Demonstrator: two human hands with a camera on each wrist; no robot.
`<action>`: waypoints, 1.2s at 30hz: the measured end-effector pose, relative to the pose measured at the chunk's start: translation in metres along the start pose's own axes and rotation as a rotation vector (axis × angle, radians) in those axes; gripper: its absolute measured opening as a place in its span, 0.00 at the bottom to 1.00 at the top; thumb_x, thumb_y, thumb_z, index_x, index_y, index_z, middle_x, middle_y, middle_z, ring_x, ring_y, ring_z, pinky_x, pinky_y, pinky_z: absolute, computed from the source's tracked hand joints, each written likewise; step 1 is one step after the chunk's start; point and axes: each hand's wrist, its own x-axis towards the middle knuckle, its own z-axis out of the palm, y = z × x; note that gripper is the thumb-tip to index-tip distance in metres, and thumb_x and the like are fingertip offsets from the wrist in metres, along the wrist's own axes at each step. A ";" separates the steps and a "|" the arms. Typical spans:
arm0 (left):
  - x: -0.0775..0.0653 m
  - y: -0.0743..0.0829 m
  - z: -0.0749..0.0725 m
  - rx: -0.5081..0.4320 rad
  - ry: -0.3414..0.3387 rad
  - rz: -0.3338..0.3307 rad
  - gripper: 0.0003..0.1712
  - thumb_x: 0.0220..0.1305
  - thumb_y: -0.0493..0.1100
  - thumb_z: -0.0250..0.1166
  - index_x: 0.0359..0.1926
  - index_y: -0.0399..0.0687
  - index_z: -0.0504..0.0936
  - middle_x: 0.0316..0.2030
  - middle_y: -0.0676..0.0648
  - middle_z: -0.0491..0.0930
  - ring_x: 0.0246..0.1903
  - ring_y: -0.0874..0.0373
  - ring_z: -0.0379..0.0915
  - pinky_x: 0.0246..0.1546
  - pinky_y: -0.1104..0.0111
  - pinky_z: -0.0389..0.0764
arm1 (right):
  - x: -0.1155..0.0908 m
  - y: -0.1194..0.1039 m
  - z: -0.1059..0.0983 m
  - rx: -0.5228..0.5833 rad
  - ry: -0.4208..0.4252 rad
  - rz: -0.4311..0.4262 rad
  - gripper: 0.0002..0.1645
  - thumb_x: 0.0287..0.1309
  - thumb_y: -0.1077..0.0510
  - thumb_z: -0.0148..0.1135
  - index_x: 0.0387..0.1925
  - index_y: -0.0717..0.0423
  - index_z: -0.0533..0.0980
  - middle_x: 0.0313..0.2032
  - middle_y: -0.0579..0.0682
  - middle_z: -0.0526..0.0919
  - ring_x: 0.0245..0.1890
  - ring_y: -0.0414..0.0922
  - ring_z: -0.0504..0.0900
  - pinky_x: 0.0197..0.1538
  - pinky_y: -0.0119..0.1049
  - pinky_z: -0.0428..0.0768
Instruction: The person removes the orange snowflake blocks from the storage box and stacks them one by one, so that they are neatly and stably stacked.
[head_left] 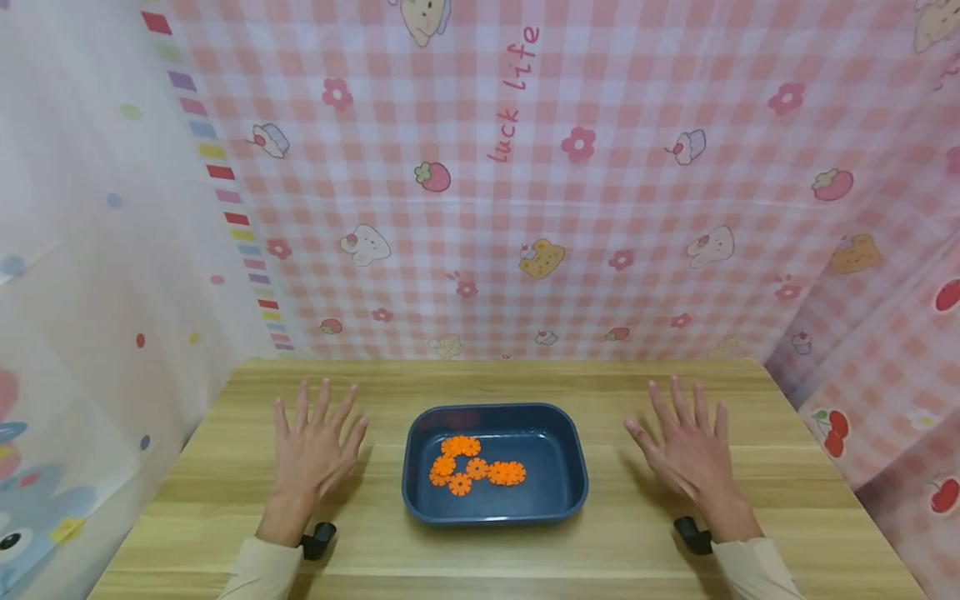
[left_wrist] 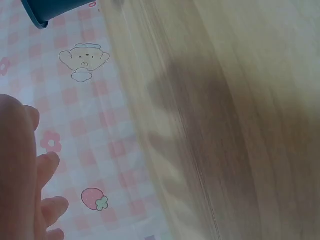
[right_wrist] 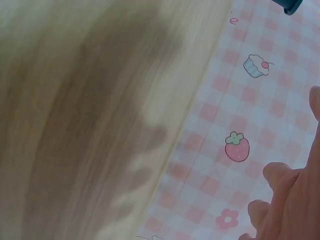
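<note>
A dark blue rectangular tray (head_left: 495, 518) stands in the middle of the wooden table. Inside it lie several orange notched discs (head_left: 477, 468), flower-shaped, mostly in the tray's left half and partly overlapping. To the left of the tray is my left hand (head_left: 311, 454), palm down with fingers spread, holding nothing. My right hand (head_left: 693, 458) is on the other side, likewise spread and holding nothing. Both hands are apart from the tray and cast shadows on the tabletop. Each wrist view shows only part of its hand and a corner of the tray.
The light wooden table (head_left: 495, 567) meets a pink checked cloth (head_left: 480, 208) hanging behind it. A white patterned cloth (head_left: 90, 275) hangs on the left, and more pink cloth (head_left: 900, 333) on the right. A black wrist device (head_left: 318, 541) sits at the left cuff, another (head_left: 692, 535) at the right.
</note>
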 end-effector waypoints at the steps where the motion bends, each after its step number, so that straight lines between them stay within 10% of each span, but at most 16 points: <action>1: 0.000 0.001 0.001 -0.003 0.004 -0.001 0.33 0.74 0.62 0.46 0.73 0.55 0.66 0.73 0.34 0.58 0.74 0.34 0.41 0.69 0.33 0.36 | 0.000 0.000 0.000 -0.001 0.003 -0.006 0.47 0.71 0.29 0.38 0.79 0.52 0.47 0.77 0.63 0.40 0.76 0.66 0.30 0.69 0.69 0.26; 11: 0.002 0.009 0.005 -0.112 -0.003 0.009 0.33 0.74 0.60 0.48 0.73 0.52 0.65 0.72 0.32 0.59 0.72 0.30 0.47 0.67 0.31 0.43 | 0.014 -0.010 -0.003 0.028 0.025 -0.093 0.45 0.70 0.32 0.45 0.75 0.56 0.57 0.75 0.67 0.49 0.75 0.69 0.39 0.71 0.70 0.34; 20: 0.009 0.020 0.017 -0.552 -0.078 0.032 0.33 0.78 0.53 0.47 0.76 0.45 0.58 0.71 0.32 0.61 0.70 0.31 0.54 0.68 0.36 0.53 | 0.028 -0.035 -0.003 0.271 -0.027 -0.180 0.42 0.64 0.47 0.64 0.71 0.62 0.62 0.71 0.72 0.57 0.70 0.72 0.53 0.67 0.72 0.49; 29: 0.011 0.045 0.022 -1.034 -0.283 -0.147 0.33 0.77 0.57 0.48 0.78 0.59 0.54 0.74 0.39 0.59 0.72 0.42 0.56 0.70 0.45 0.58 | 0.041 -0.061 0.002 0.500 -0.058 -0.211 0.31 0.66 0.54 0.63 0.66 0.62 0.70 0.61 0.65 0.73 0.59 0.63 0.72 0.59 0.61 0.72; 33: 0.012 0.054 0.025 -1.145 -0.327 -0.208 0.34 0.76 0.59 0.48 0.77 0.59 0.55 0.72 0.38 0.61 0.50 0.43 0.74 0.45 0.61 0.80 | 0.046 -0.075 0.003 0.584 -0.100 -0.186 0.29 0.66 0.52 0.63 0.65 0.59 0.72 0.57 0.62 0.77 0.50 0.58 0.77 0.51 0.53 0.78; 36: 0.013 0.060 0.027 -1.215 -0.333 -0.244 0.34 0.76 0.59 0.49 0.77 0.58 0.56 0.71 0.38 0.63 0.38 0.43 0.74 0.27 0.68 0.73 | 0.049 -0.087 0.003 0.620 -0.129 -0.170 0.28 0.66 0.49 0.63 0.63 0.57 0.74 0.54 0.59 0.80 0.45 0.51 0.78 0.48 0.45 0.79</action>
